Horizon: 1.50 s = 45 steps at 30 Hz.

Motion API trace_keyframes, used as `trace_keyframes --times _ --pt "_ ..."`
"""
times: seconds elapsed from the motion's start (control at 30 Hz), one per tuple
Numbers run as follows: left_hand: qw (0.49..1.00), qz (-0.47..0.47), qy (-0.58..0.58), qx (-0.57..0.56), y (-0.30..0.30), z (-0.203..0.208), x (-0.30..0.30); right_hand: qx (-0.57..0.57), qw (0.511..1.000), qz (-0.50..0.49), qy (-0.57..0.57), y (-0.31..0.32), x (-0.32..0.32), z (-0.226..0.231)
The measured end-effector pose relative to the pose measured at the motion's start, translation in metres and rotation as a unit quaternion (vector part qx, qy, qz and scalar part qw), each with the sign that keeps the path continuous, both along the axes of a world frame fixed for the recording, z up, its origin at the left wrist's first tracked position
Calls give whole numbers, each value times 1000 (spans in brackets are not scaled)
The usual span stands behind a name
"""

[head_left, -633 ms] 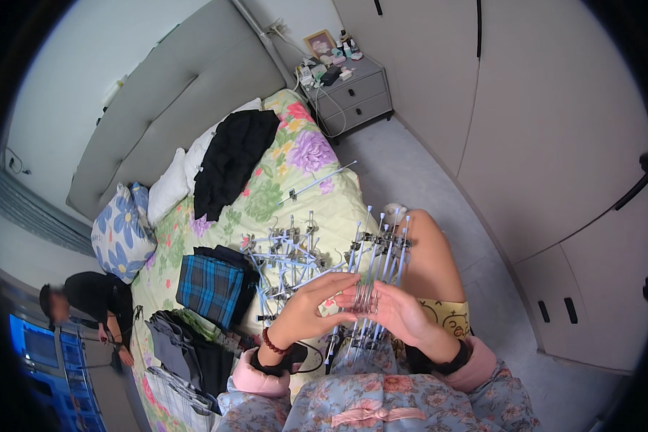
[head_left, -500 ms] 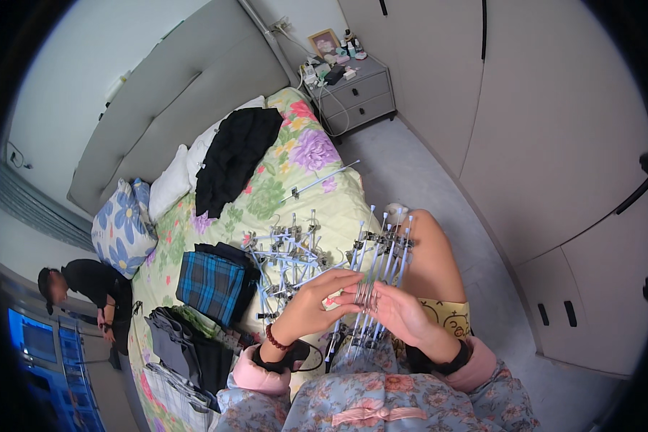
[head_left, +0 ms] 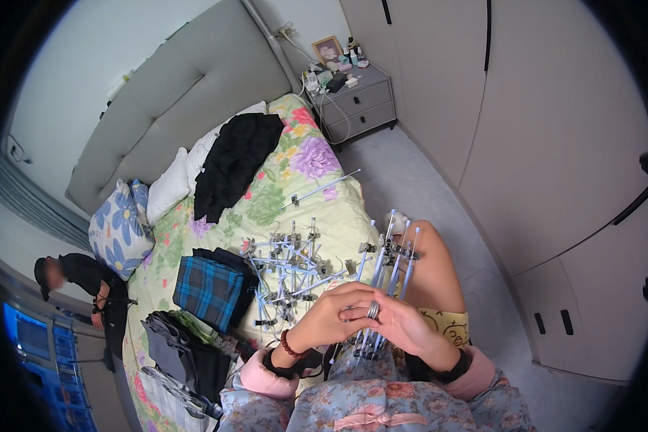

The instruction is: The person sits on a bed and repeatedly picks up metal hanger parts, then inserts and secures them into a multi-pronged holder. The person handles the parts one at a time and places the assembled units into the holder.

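Over my lap, my left hand [head_left: 331,317] and my right hand [head_left: 409,325] meet around a bundle of pale blue clip hangers [head_left: 397,268]. Their metal hooks [head_left: 373,310] are gathered between my fingers, both hands closed on them. Black and grey clips stick out past my fingers towards my right knee, and more clips hang below, against my clothes. Just left of the bundle, a tangled heap of similar clip hangers [head_left: 289,268] lies on the bed. Parts of the hooks and rods are hidden behind my fingers.
On the flowered bed sheet [head_left: 317,216] lie one single hanger [head_left: 320,189], a black garment [head_left: 237,162], blue plaid folded cloth [head_left: 210,288], dark folded clothes [head_left: 187,353] and pillows [head_left: 169,186]. A nightstand [head_left: 360,108] and wardrobe [head_left: 554,158] stand beyond. Another person [head_left: 97,281] bends at far left.
My hands have come closer together. The hooks, spread out in a row before, are now drawn into a tight stack, and the rods lean a little more to the right.
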<state>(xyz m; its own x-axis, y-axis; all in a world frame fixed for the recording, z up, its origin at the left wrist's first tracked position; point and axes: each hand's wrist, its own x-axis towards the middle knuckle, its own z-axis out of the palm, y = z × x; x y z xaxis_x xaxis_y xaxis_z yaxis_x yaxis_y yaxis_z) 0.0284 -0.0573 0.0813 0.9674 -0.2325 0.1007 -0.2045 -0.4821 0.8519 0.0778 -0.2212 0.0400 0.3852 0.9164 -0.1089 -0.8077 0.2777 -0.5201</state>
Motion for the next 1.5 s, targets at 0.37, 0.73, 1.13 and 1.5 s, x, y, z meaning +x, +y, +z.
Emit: trace_keyframes --times 0.37,0.73,1.13,1.5 --pt "1000 0 9 -7 13 3 -7 -43 999 19 -23 9 -8 -4" --pt "961 236 142 -14 88 -66 -45 -76 997 -16 -5 8 4 -3" --pt "937 241 40 248 131 -146 -67 -73 997 -33 -22 1 6 -7" --pt "901 314 16 300 119 -173 -28 -76 996 -47 -28 -7 -1 -1"
